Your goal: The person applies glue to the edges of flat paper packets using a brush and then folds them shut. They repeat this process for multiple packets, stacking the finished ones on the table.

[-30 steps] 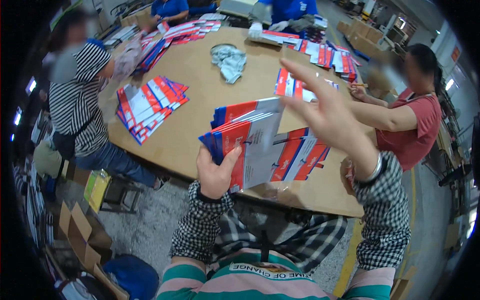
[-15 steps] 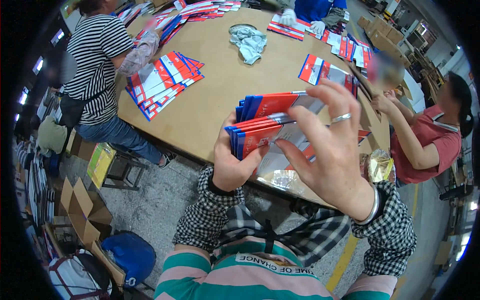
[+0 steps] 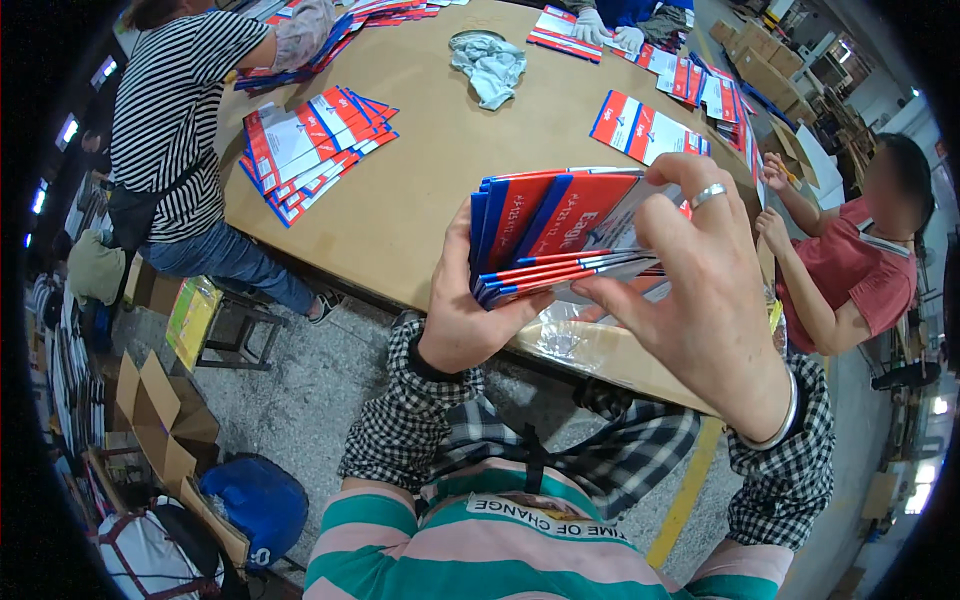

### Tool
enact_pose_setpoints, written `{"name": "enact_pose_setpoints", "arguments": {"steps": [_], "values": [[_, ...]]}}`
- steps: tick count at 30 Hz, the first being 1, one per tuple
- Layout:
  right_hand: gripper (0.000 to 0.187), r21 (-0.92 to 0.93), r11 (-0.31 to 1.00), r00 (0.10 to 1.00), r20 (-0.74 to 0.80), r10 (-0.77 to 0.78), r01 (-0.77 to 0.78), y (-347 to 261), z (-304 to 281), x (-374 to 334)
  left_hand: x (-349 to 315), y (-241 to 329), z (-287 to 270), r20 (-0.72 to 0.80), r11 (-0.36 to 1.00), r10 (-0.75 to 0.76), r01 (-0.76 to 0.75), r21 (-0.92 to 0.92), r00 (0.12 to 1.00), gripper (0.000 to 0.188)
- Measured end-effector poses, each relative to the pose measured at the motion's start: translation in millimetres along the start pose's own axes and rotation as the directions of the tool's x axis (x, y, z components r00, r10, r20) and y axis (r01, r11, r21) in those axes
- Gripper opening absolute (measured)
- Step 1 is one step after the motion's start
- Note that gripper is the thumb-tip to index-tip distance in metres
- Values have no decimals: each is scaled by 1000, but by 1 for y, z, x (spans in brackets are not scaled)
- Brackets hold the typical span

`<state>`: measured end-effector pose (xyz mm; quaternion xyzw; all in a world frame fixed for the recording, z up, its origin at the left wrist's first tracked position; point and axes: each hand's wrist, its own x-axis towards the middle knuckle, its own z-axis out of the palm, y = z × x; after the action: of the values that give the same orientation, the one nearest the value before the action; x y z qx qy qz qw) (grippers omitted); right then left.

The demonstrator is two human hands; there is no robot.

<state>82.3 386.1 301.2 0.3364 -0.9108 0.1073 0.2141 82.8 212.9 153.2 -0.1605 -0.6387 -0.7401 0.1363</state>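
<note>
My left hand (image 3: 470,315) is closed round the left end of a stack of flat red, white and blue printed packets (image 3: 560,215). The thumb lies along the near side; the other fingers are mostly hidden behind. At the stack's right end is my right hand (image 3: 725,310), its fingers bent over the edges and its thumb against the near packets. The stack is parted: several near packets fan toward me, and the front of a farther one shows. Whether they are envelopes or folded covers, I cannot tell.
A brown table (image 3: 420,150) carries a fanned pile of matching packets (image 3: 320,145) at left, more packets (image 3: 650,128) at right and a pale cloth (image 3: 490,70). Clear plastic wrap (image 3: 565,338) lies at the near edge. Co-workers stand or sit around; an open carton (image 3: 165,415) is on the floor.
The parting in the stack has shifted; near packets now tilt toward me and a farther front shows wider. My right hand has moved slightly right. The left co-worker's arm reaches farther away.
</note>
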Motion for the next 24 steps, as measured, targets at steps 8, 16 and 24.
{"name": "enact_pose_setpoints", "arguments": {"steps": [8, 16, 24], "values": [[45, 257, 966, 998, -50, -27, 39, 30, 5, -3, 2, 2, 6, 20, 995, -40, 42, -96, 999, 85], [73, 966, 45, 830, 195, 522, -255, 44, 52, -31, -9, 0, 13, 48, 973, 38, -26, -230, 998, 94], [87, 979, -127, 859, 202, 470, -161, 8, 87, -36, 1, 11, 13, 100, 983, -10, 28, -183, 995, 104]]}}
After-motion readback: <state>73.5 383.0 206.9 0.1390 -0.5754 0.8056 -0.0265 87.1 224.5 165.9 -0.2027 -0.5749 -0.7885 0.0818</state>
